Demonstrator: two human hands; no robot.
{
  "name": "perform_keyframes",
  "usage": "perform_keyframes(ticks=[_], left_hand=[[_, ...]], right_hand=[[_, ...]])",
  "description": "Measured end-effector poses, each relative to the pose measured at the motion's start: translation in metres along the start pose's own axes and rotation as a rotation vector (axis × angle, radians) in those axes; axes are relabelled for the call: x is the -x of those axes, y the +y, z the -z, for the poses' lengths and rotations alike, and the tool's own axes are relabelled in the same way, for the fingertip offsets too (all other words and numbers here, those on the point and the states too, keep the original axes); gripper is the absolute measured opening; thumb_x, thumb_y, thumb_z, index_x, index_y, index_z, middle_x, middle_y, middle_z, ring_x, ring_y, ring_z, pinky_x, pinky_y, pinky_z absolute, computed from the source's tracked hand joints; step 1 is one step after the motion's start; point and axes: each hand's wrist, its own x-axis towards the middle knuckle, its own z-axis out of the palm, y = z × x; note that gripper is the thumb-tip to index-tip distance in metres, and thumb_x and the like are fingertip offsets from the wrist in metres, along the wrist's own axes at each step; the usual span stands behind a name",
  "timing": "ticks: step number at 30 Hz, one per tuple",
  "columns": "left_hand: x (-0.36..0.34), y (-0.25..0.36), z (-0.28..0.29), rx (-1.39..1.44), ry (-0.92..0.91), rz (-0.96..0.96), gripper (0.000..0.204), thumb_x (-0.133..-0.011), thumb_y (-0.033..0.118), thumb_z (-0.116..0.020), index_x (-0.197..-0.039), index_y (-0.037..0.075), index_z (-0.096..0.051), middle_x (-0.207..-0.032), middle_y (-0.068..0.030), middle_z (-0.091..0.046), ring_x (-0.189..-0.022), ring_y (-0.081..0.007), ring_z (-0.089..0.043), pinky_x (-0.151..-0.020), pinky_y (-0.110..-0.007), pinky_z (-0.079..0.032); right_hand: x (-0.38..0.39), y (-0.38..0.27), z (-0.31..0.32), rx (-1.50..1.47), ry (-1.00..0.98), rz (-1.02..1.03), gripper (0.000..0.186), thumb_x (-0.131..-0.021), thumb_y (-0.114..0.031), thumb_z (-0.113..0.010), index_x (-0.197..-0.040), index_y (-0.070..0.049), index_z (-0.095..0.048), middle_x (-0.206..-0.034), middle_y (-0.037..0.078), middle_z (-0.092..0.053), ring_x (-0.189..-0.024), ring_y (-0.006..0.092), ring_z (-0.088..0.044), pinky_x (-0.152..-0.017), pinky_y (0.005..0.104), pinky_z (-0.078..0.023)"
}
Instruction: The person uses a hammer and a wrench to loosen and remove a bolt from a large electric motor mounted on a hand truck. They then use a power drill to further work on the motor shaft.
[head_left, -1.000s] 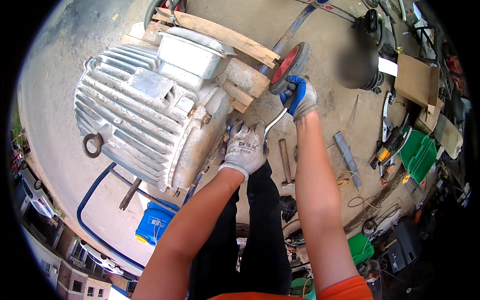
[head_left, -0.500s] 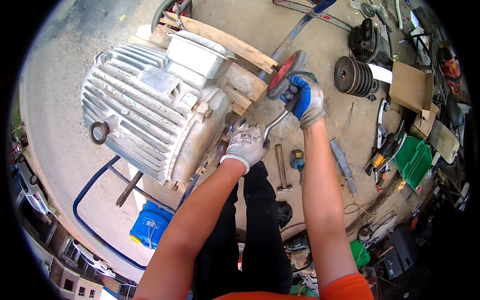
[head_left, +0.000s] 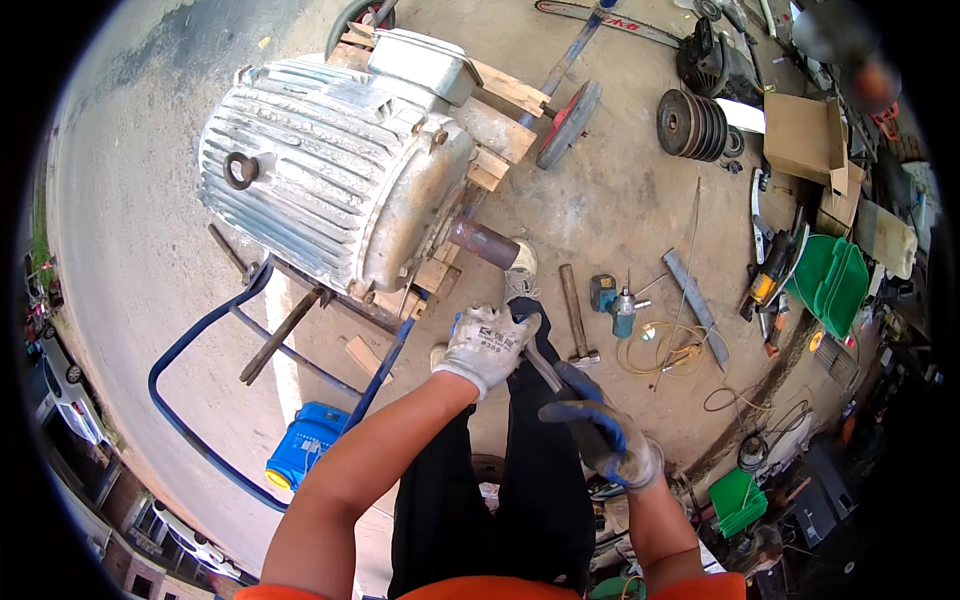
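My left hand (head_left: 490, 348), in a white and blue work glove, is closed around one end of a metal bar tool (head_left: 543, 368) in front of my legs. The tool's dark handle runs down toward my right hand (head_left: 612, 440), whose gloved fingers are stretched apart beside and across it. Beyond my hands stands a large silver electric motor (head_left: 310, 170) with ribbed sides, a box on top and a lifting eye (head_left: 240, 170). Its rusty round shaft (head_left: 485, 243) sticks out toward my foot.
The motor sits on wooden blocks (head_left: 490, 168) over a blue-framed cart (head_left: 160, 400) with a red-hubbed wheel (head_left: 570, 125). On the floor lie a hammer (head_left: 576, 315), a cordless drill (head_left: 622, 312), a grooved pulley (head_left: 690, 125), a chainsaw (head_left: 705, 60) and a cardboard box (head_left: 803, 135). A blue tank (head_left: 310, 440) stands left.
My right hand has come down and back toward me, its fingers now spread. The bar tool has swung with it. My left hand still grips the tool, and the view has shifted back from the motor.
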Motion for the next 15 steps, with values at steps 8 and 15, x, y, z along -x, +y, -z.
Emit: perform_keyframes(ticks=[8,15], left_hand=[[0.032,-0.031,-0.093,-0.128,0.301,-0.212,0.054,-0.078,0.015,-0.062,-0.13,0.022,-0.052,-0.105,-0.0132,-0.061,-0.102,-0.0308,-0.058,-0.091,-0.046,-0.042],[0.009,-0.093,-0.14,1.097,0.497,0.292,0.034,-0.086,0.02,-0.066,-0.114,0.003,-0.058,-0.114,-0.0101,-0.061,-0.108,-0.0217,-0.058,-0.092,-0.034,-0.047]], right_hand=[[-0.029,0.157,-0.091,-0.55,0.346,-0.59,0.024,-0.09,-0.005,-0.057,-0.111,0.0,-0.047,-0.077,0.009,-0.056,-0.054,0.0211,-0.056,-0.047,0.0353,-0.05],[-0.111,0.241,-0.093,-0.352,0.67,-0.303,0.009,-0.09,-0.012,-0.056,-0.091,-0.003,-0.056,-0.059,0.003,-0.047,-0.04,0.0145,-0.046,-0.036,0.031,-0.043]])
